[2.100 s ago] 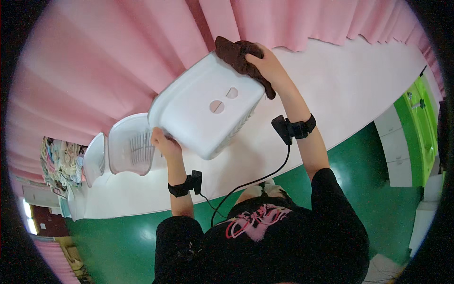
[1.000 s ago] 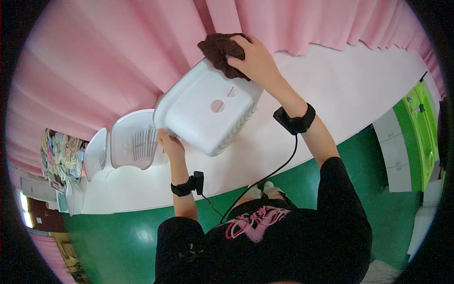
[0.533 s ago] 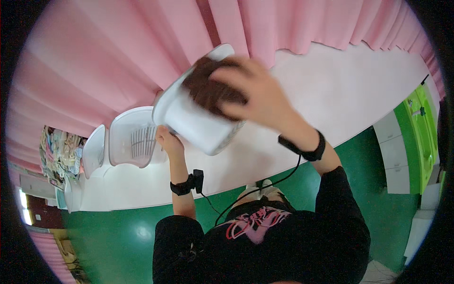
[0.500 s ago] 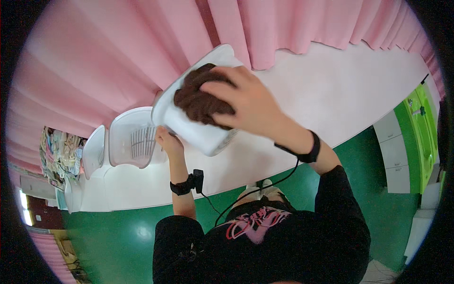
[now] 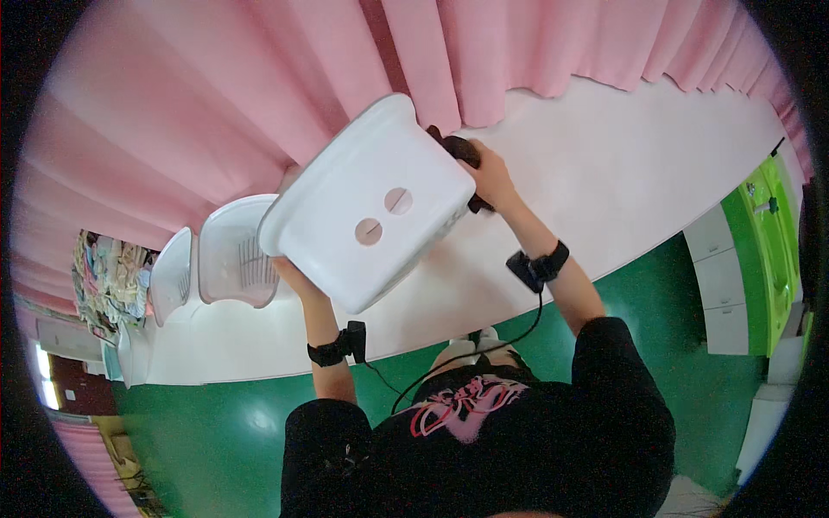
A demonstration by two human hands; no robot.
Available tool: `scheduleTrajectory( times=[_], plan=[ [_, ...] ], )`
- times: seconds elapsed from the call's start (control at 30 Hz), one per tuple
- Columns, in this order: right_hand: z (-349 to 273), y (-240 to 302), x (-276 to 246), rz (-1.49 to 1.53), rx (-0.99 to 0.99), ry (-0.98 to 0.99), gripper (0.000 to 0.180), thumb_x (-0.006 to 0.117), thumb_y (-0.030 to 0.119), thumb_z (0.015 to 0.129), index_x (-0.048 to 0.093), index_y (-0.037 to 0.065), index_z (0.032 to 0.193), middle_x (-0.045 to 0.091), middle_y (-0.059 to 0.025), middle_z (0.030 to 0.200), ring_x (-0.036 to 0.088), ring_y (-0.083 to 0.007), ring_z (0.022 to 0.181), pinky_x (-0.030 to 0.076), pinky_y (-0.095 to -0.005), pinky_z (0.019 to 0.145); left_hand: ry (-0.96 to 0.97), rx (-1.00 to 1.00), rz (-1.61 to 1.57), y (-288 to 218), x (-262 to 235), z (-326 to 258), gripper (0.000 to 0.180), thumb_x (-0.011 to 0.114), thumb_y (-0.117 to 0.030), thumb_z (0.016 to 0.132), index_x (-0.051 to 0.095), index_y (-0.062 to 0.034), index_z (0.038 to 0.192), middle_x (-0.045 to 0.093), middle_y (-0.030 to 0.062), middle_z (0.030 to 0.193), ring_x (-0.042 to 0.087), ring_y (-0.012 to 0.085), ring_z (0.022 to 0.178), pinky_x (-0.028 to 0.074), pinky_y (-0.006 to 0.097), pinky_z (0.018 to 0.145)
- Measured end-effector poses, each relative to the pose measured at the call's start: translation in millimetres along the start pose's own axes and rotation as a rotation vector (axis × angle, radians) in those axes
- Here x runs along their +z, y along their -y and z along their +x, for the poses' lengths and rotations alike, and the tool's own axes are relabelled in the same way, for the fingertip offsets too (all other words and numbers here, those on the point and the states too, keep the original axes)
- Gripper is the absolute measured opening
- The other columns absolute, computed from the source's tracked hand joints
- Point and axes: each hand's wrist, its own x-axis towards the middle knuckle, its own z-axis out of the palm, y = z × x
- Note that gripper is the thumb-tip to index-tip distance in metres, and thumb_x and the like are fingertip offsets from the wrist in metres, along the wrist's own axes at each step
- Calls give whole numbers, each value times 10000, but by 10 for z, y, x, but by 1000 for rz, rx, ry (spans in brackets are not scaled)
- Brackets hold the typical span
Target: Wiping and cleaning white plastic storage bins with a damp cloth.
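Tilted above the white table, a white plastic bin [image 5: 345, 186] turns a smooth face with two round holes toward me. My left hand [image 5: 300, 281] is closed on the bin's rim at its lower left; most of its fingers are behind the plastic. At the bin's right end, my right hand [image 5: 495, 180] is closed on a dark brown cloth [image 5: 462, 152] pressed against that side. Part of the cloth sticks out above and below the hand. Both wrists wear black straps with a cable.
Left of my left hand stand two more white bins, a slatted one [image 5: 233, 255] and another [image 5: 173, 276]. Folded cloths [image 5: 117, 276] are piled beyond them. Pink curtains [image 5: 216, 104] hang behind the white table [image 5: 622, 164]. A green sink counter [image 5: 764, 250] is at the right.
The bin has been turned so its face with the holes shows. My right hand and the brown cloth moved from the bin's upper surface to its right end. My left hand still grips the rim.
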Motion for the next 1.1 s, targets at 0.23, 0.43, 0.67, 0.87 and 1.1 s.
scheduleTrajectory(
  times=[0.23,0.43,0.67,0.87,1.1],
  plan=[
    [-114,425,-375,672,38,-125,301,558,148,748,498,-6,1000,564,-92,901,532,-163,812,416,-269,733,197,-82,-37,278,-352,54,525,382,-423,836,303,-43,1188,414,118,1153,431,225,1051,406,356,848],
    [-243,814,-289,197,-280,-216,418,631,192,636,489,17,988,529,-159,906,522,-276,851,410,-327,756,205,-117,71,183,-742,-485,517,380,-412,840,305,-40,1190,412,119,1156,431,225,1051,397,354,854],
    [-289,602,-27,-75,-239,-244,402,608,224,622,500,48,967,510,-160,934,494,-322,846,418,-373,731,120,-102,232,204,-978,-448,506,377,-397,846,307,-35,1192,410,122,1160,430,225,1050,386,350,863],
    [-367,662,205,-264,-243,-232,428,609,232,605,499,84,991,490,-147,983,470,-321,892,424,-385,739,60,-76,388,266,-950,-168,497,375,-384,851,309,-31,1194,408,123,1164,429,225,1049,375,348,870],
    [-419,610,362,-325,-265,-229,438,617,244,598,501,86,990,472,-170,1008,457,-336,872,424,-390,731,76,-12,767,66,-1562,-350,387,344,-234,861,372,13,1158,443,140,1129,436,225,1044,341,318,875]
  ],
)
